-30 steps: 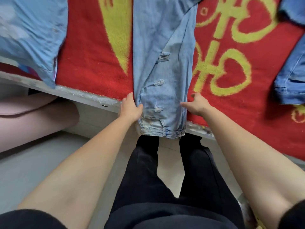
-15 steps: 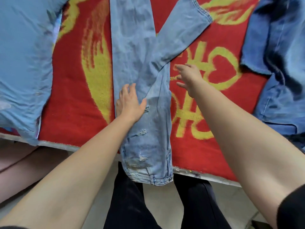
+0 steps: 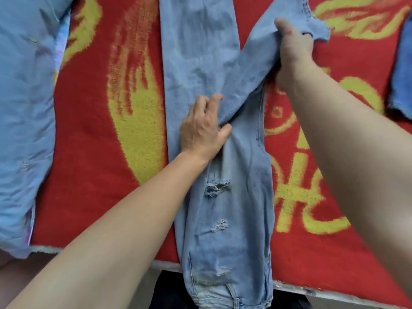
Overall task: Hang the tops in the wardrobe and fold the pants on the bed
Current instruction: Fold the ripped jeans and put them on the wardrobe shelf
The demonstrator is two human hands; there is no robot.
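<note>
Red blanket (image 3: 93, 152) on the bed carries a light blue top (image 3: 24, 108) on the left, half out of frame, and ripped jeans (image 3: 240, 197) in the middle, lengthwise away from the person, waistband drooping off the near edge. One leg runs off the top, the other splays up-right. Left hand (image 3: 200, 130) pinches a fold at the crotch, right hand (image 3: 294, 47) grips the splayed leg, fingers hidden under denim.
</note>
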